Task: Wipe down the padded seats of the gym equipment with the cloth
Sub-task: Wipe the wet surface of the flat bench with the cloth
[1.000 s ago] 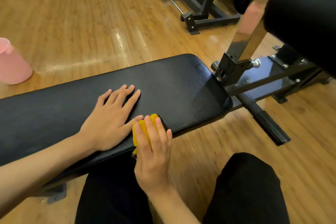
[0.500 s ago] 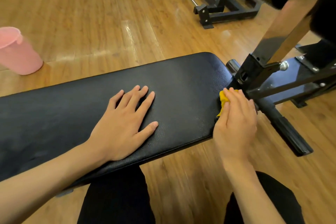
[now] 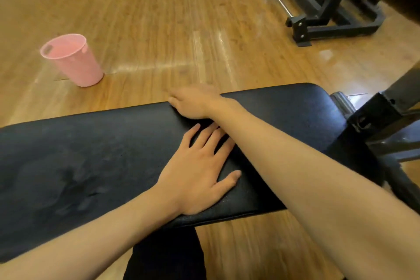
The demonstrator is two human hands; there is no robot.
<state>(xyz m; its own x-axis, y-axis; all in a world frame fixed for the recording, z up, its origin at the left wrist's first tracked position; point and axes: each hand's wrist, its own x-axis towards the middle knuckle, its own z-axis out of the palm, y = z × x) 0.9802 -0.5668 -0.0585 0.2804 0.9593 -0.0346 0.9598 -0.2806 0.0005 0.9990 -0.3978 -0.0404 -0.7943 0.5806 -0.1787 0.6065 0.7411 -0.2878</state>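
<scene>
The long black padded bench seat [image 3: 91,161] runs across the view in front of me. My left hand [image 3: 197,177] lies flat on its middle with fingers spread. My right forearm crosses over the left fingertips. My right hand [image 3: 193,103] is at the seat's far edge, blurred, with its fingers bent down over that edge. The yellow cloth seen under this hand a moment ago is hidden beneath it now.
A pink plastic bucket [image 3: 72,59] stands on the wooden floor beyond the bench at the left. The bench's black metal upright and bracket [image 3: 386,116] rise at the right end. Another black machine frame [image 3: 322,7] sits at the back right.
My right hand left the bench's right end by the bracket and swept across to the far edge, crossing over my left hand. The left hand stayed flat in place.
</scene>
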